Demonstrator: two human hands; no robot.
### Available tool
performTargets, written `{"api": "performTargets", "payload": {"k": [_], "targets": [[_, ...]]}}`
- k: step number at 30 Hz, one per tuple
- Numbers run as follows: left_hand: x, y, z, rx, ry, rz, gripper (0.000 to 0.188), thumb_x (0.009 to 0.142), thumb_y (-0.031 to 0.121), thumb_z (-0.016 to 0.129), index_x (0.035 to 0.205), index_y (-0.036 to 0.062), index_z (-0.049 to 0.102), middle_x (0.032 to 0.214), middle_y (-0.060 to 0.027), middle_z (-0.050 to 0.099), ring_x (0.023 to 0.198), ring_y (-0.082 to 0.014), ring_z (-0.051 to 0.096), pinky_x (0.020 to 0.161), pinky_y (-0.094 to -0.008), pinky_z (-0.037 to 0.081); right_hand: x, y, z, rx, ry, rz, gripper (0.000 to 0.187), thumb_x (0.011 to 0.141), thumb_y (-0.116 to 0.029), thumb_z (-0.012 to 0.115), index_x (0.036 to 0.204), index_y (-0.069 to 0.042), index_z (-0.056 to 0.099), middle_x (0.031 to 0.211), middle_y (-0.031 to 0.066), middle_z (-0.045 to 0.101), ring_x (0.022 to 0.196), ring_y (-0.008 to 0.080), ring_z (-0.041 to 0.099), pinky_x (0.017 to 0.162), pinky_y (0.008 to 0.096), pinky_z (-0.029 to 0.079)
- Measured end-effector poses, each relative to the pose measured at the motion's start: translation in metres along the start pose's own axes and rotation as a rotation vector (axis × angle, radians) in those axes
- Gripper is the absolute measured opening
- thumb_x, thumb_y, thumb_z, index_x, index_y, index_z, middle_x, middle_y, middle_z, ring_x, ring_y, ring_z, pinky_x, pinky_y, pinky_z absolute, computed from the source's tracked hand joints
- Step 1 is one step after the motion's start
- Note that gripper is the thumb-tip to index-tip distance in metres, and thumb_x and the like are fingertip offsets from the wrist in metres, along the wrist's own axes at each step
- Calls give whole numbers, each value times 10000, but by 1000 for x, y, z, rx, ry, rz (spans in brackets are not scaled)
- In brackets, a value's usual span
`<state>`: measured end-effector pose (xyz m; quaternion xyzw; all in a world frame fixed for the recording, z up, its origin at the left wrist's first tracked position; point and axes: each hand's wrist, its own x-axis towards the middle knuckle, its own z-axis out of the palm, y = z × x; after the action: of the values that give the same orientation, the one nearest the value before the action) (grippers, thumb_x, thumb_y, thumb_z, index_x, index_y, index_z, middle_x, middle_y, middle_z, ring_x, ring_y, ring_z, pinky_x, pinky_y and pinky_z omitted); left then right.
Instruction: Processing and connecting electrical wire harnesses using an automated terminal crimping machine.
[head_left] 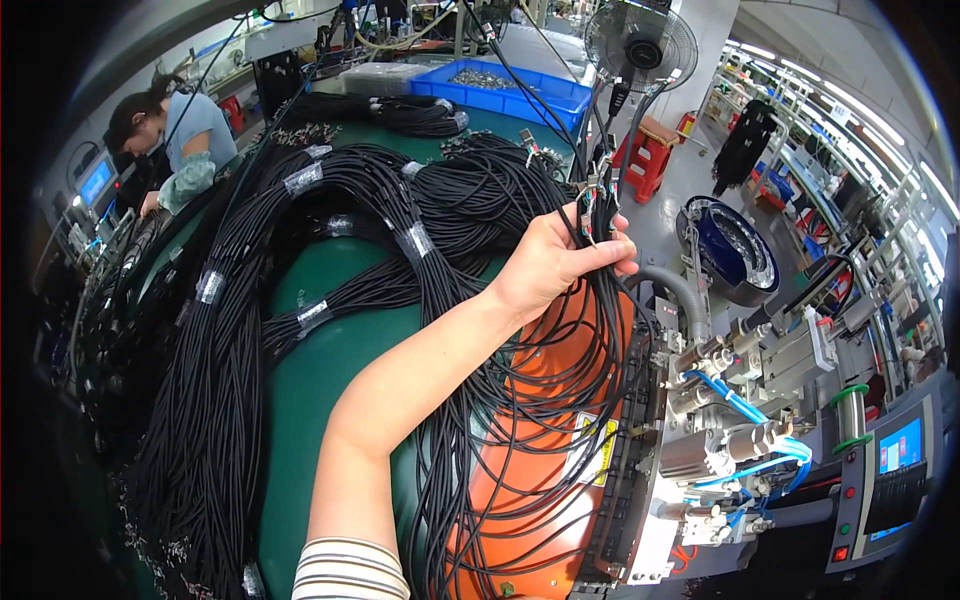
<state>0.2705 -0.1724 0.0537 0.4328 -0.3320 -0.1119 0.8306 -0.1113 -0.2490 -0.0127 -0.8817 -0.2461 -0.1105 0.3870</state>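
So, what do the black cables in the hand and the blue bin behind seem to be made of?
Black cables: probably rubber or soft plastic sheathing, matte, bending in loose loops; small metal-looking terminals at the ends held by the hand. Blue bin: looks like rigid moulded plastic, smooth, slightly glossy.

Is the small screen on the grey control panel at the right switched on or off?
On: the small screen glows blue on the grey control panel.
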Motion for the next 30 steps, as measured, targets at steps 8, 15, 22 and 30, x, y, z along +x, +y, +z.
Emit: {"api": "performTargets", "payload": {"k": [8,15,22,30], "targets": [[88,43,-143,2050,638,-42,499,852,452,641,1041,-10,656,1004,-215,693,957,-366,666,823,-457,511,1,4,4,-16,91,38,269,766,-66,719,1011,18,646,1035,170,641,918,328,647,769,383,539],[92,34,-160,1956,692,-532,627,863,485,624,1248,-9,585,1252,-184,593,1194,-334,540,991,-489,389,-4,5,10,-36,87,30,274,760,-86,751,993,16,651,1016,166,645,916,319,652,763,378,540],[-22,44,-126,1889,593,541,733,806,443,717,1311,-25,462,1231,-215,553,1153,-381,535,981,-475,409,1,3,8,12,42,64,313,762,-89,755,1032,8,629,1052,150,644,933,295,649,765,365,534],[-118,48,7,1186,50,7,297,856,235,743,1008,-12,677,758,-72,688,647,-112,626,613,-255,509,-2,-2,6,-121,31,45,297,784,-140,733,1028,-9,625,1084,118,614,984,297,616,851,379,483]]}}
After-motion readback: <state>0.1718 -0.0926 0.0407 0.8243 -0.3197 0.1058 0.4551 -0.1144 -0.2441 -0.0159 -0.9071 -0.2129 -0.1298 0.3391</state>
